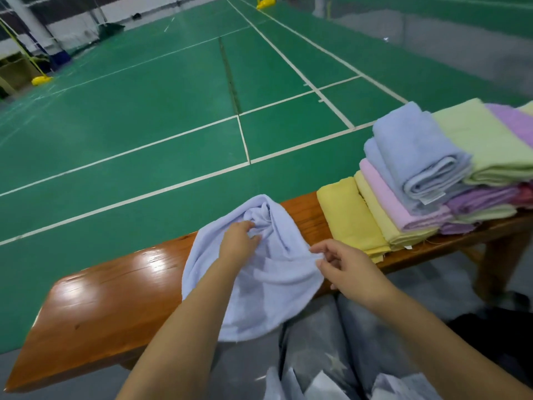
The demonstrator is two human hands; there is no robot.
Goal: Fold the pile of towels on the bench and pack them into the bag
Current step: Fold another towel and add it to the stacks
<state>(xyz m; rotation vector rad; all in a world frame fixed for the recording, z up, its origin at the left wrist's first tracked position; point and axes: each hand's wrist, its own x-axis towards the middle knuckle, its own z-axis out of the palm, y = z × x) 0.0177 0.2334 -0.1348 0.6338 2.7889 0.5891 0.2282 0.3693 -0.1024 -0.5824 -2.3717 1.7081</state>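
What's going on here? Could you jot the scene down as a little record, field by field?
place: wooden bench beside a green sports court
in work: crumpled light blue towel, lying on the bench and hanging over its near edge
left hand: grips the towel's bunched middle
right hand: pinches the towel's right edge
waiting: stack of towels further right on the bench
progress: this towel not yet folded

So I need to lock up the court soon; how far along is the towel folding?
Early on. Done: nothing clearly; the stacked towels on the wooden bench look roughly folded already. In hand: a crumpled pale blue towel, gripped by the left hand and pinched at its edge by the right hand. Left: folding it, the stack, and packing; nothing looks packed yet.
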